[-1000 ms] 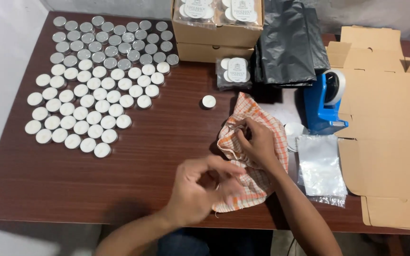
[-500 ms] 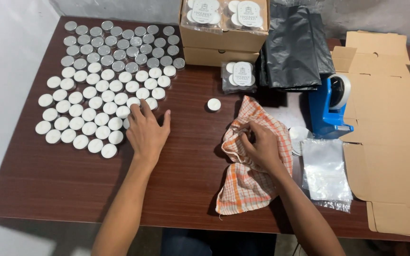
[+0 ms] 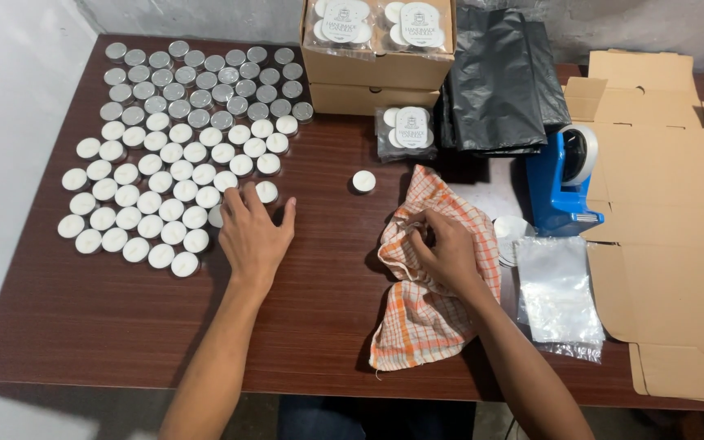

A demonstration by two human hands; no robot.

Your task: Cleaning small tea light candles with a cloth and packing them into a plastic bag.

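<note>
Dozens of white tealight candles (image 3: 174, 155) sit in tidy rows on the left half of the dark wooden worktop (image 3: 124, 326), the back rows showing silvery metal cups. Left hand (image 3: 252, 232) is laid palm-down at the near right edge of that bunch, fingers spread loose, fingertips touching the closest candles, nothing actually grabbed in its grip. Right hand (image 3: 450, 248) is bunched up on an orange and white checked cloth (image 3: 429, 301) lying crumpled in the middle, its grip pinched closed on a fold of the fabric. One lone tealight (image 3: 363, 181) sits by itself between the cloth and the rows. Further back there's a cardboard box (image 3: 378, 69) with packed candles, a small clear pack of candles (image 3: 406, 130), black plastic bags (image 3: 499, 77), a blue tape dispenser (image 3: 562, 183), clear pouches (image 3: 560, 293) and flat cardboard (image 3: 678, 244) off to the right
</note>
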